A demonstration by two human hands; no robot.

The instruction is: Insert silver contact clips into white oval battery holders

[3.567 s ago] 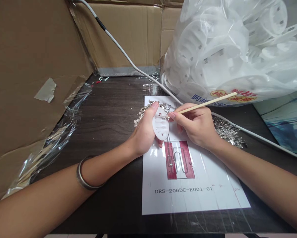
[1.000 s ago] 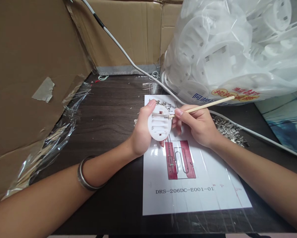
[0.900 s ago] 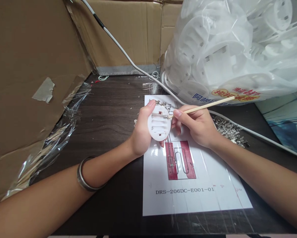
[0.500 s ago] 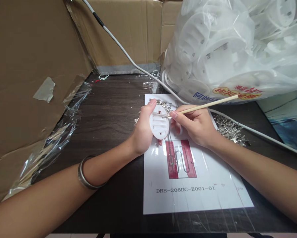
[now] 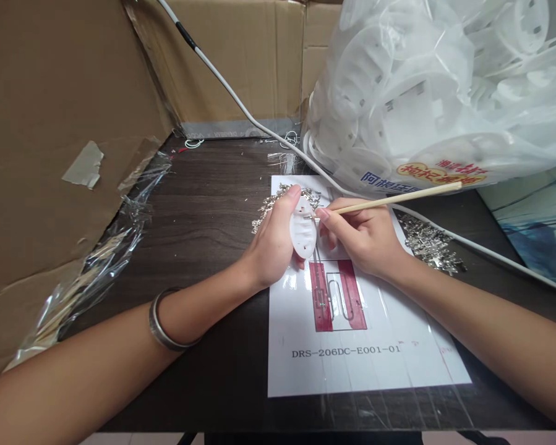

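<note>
A round white plastic part (image 5: 302, 232) with ridges and small openings is held at its edge by my left hand (image 5: 276, 238), thumb on top. My right hand (image 5: 365, 235) pinches a pale wooden stick (image 5: 398, 198). Its near end is at the right edge of the white part, beside a small metal piece whose details are too small to make out. Under both hands lies a printed sheet (image 5: 352, 374) with a red-and-white diagram. Small metal pieces (image 5: 269, 207) are piled behind my left hand, and another metal pile (image 5: 433, 244) sits right of my right wrist.
A large clear bag (image 5: 398, 123) full of white plastic parts stands at the back right. Across the table (image 5: 203, 204) runs a white cable (image 5: 231, 93). Cardboard (image 5: 50, 93) walls rise at the left and back, with clear plastic wrap along the left edge.
My left hand has shifted slightly right and turned the white part, which now shows narrower. The stick's far end has moved a little to the right and lower.
</note>
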